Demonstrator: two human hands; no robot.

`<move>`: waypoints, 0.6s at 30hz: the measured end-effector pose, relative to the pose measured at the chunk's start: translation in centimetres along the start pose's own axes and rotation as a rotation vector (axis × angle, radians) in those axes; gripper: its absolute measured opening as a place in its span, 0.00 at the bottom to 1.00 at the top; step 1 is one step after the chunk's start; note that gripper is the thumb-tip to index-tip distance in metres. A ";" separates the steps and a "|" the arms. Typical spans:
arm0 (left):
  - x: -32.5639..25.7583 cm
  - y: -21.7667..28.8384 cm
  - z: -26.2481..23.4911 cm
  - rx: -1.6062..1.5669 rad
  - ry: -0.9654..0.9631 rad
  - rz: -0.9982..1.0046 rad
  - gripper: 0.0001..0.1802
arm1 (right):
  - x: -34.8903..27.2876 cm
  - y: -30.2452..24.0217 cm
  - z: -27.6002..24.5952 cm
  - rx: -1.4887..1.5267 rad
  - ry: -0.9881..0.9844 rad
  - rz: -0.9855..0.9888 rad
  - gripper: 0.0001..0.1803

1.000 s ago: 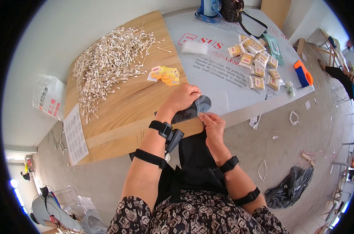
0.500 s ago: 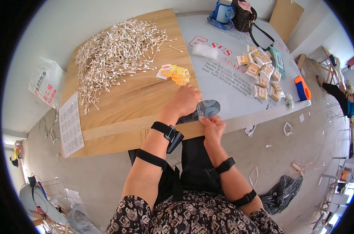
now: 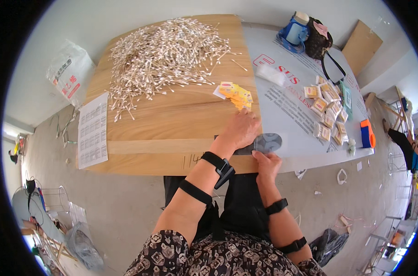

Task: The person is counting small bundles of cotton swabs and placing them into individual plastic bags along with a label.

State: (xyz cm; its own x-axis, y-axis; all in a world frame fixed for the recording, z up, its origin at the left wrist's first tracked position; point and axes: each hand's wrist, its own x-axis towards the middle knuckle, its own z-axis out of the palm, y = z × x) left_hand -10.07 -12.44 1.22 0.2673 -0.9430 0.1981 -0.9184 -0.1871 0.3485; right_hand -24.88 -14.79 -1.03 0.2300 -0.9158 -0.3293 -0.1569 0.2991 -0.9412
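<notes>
A dark grey pad with a swirl pattern [image 3: 269,143] lies across the table's front edge, rounded at its right end, perhaps an insole. Over it shows a clear plastic bag [image 3: 256,146], faint and hard to trace. My left hand [image 3: 242,129] rests on the pad's left part, fingers curled; what they hold, if anything, is hidden. My right hand [image 3: 268,166] is just below the pad, its thumb and fingers pinching the bag's near edge. Right beyond my left hand lies a fanned stack of small yellow cards [image 3: 239,95], with a white slip [image 3: 219,92] beside it.
A large heap of cotton swabs [image 3: 165,55] covers the back left. Several small packed bags [image 3: 328,105] lie at right, near an orange and blue tape dispenser [image 3: 368,133]. Behind are a blue-covered bottle [image 3: 295,32] and a handbag [image 3: 318,39]. A printed sheet [image 3: 93,132] hangs over the left edge.
The whole view has shifted, so the table sits further right. The clear bag, raised between my hands before, now lies lower over the pad. My right hand still pinches it.
</notes>
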 end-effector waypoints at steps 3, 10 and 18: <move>-1.5 -1.5 -1.3 -0.171 0.004 -0.070 0.09 | 0.0 1.3 -2.6 -0.029 -0.072 -0.208 0.20; -8.4 -12.7 -4.6 -0.229 0.359 -0.532 0.15 | -3.2 -0.7 -3.8 -0.009 -0.108 -0.389 0.13; -4.5 -17.1 -9.2 0.247 0.362 -0.451 0.22 | -4.7 -2.2 4.2 -0.263 -0.609 -0.901 0.08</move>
State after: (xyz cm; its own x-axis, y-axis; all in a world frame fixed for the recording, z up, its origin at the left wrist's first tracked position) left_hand 7.11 -2.43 2.75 0.6862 -0.6118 0.3935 -0.7210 -0.6437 0.2565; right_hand -21.59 -10.04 2.30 0.7830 -0.4634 0.4150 0.1224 -0.5394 -0.8331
